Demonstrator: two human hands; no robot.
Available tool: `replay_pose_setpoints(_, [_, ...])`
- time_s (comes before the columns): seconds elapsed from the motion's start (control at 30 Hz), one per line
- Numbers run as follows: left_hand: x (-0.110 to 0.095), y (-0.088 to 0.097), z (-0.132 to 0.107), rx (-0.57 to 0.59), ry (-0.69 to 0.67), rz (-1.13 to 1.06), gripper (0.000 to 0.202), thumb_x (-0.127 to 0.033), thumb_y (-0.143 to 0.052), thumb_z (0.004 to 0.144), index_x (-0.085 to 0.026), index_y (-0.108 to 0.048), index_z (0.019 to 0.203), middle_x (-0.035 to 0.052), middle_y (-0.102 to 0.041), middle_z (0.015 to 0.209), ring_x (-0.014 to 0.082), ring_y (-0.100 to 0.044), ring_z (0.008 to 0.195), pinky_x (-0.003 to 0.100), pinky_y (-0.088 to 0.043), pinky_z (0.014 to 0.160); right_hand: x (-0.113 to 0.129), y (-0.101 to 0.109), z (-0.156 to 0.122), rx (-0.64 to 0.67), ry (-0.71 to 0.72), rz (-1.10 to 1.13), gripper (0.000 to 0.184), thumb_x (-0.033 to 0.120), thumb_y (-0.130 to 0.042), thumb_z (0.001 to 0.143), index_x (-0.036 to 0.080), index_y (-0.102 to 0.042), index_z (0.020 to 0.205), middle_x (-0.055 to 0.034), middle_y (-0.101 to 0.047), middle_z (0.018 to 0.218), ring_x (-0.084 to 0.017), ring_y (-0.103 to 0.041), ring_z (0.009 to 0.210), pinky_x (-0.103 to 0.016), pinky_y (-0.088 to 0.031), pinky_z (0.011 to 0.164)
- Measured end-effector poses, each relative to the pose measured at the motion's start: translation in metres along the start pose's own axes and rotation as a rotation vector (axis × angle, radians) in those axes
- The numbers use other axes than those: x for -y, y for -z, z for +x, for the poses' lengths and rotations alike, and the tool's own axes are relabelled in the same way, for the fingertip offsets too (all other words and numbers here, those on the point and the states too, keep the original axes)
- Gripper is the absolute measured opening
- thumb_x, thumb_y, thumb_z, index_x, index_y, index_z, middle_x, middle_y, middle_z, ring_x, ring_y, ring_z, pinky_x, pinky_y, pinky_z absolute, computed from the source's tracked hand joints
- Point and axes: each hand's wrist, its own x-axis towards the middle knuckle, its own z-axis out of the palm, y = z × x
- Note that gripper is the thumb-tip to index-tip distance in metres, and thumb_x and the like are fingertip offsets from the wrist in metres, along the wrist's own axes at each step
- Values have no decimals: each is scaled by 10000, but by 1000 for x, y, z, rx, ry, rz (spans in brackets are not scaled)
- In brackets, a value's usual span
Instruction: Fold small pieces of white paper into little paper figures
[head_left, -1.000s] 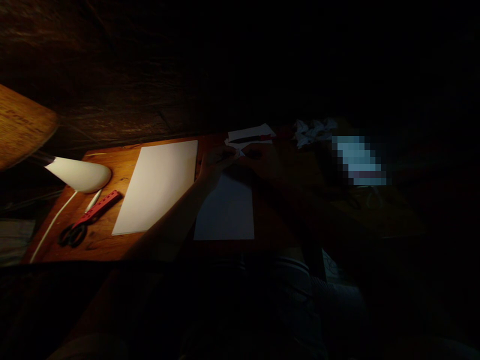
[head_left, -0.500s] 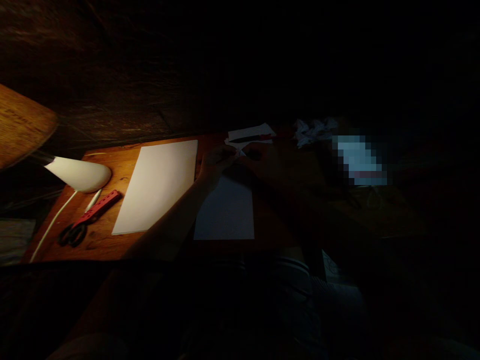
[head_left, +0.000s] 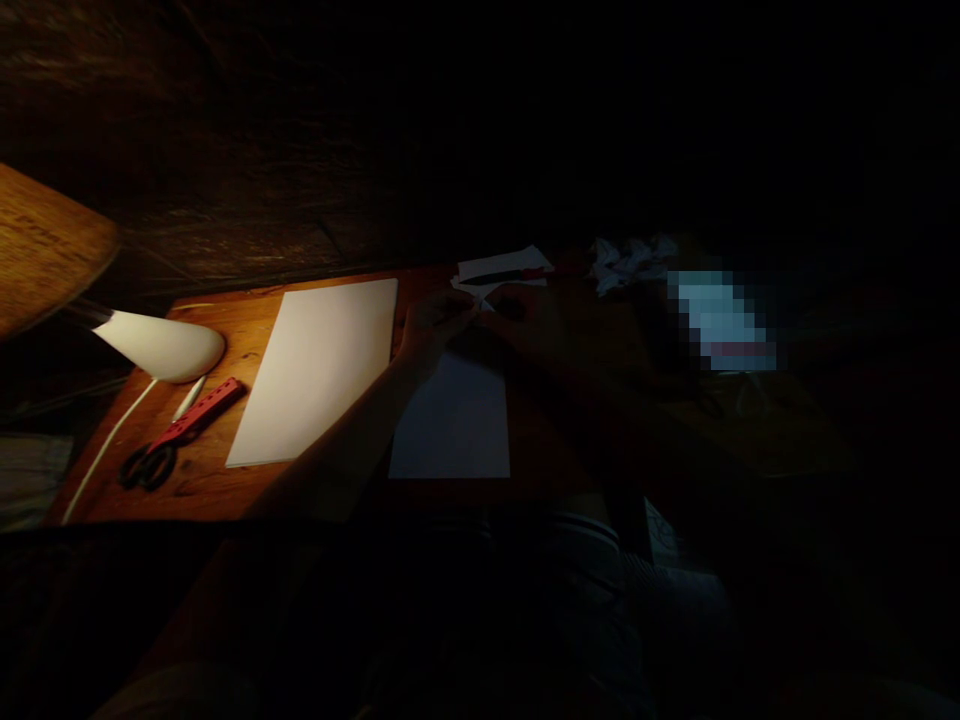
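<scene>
My left hand (head_left: 439, 318) and my right hand (head_left: 520, 318) meet over the middle of the dark table, fingers closed in a pinch. Between the fingertips is a small folded piece of white paper (head_left: 485, 304), mostly covered by them. Just below the hands lies a shaded sheet of white paper (head_left: 454, 430). Right behind them are white paper pieces (head_left: 495, 262) with a knife (head_left: 499, 278), dark-bladed and red toward the right end, lying across them. Dim light hides the finer shape of the held paper.
Left of my hands is a brightly lit stack of white paper (head_left: 322, 370). Further left are scissors (head_left: 154, 465), a red perforated strip (head_left: 199, 412), a white pen (head_left: 187, 398) and a lamp (head_left: 165, 345). Crumpled or folded papers (head_left: 630, 262) and a blurred lit screen (head_left: 724, 320) sit right.
The view has shifted very slightly. Both hands stay together on the small paper, with only tiny finger movement visible.
</scene>
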Motion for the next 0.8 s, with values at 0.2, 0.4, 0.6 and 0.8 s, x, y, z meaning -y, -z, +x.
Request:
replay_pose_setpoints(0.2, [-4, -2, 0, -11, -10, -48, 302, -409, -956, 762, -229, -745, 880, 28, -769, 858, 190, -754, 831, 310, -630, 769, 4, 2, -2, 13, 0, -35, 130, 329, -802, 876, 199, -793, 877, -28, -769, 843, -184, -667, 799, -307, -506, 732])
replay_pose_setpoints(0.4, [-7, -4, 0, -16, 7, -50, 309, -407, -967, 744, -220, -752, 864, 25, -786, 854, 180, -755, 813, 296, -628, 760, 3, 2, -2, -17, 38, -89, 137, 338, -771, 888, 205, -801, 879, -36, -783, 856, -197, -683, 808, -315, -516, 730])
replay_pose_setpoints(0.6, [-6, -5, 0, -32, 8, -50, 308, -415, -980, 742, -224, -768, 859, 19, -787, 840, 181, -767, 806, 297, -648, 757, 4, 2, -3, -50, 49, -155, 136, 339, -789, 895, 205, -801, 882, -45, -788, 872, -206, -691, 818, -331, -513, 757])
replay_pose_setpoints(0.8, [-4, -2, 0, -20, -8, -56, 346, -444, -983, 733, -226, -759, 881, 30, -783, 876, 196, -764, 860, 319, -647, 805, 7, 3, -4, -50, 43, -147, 155, 347, -775, 908, 198, -792, 870, -47, -791, 859, -204, -684, 797, -329, -489, 736])
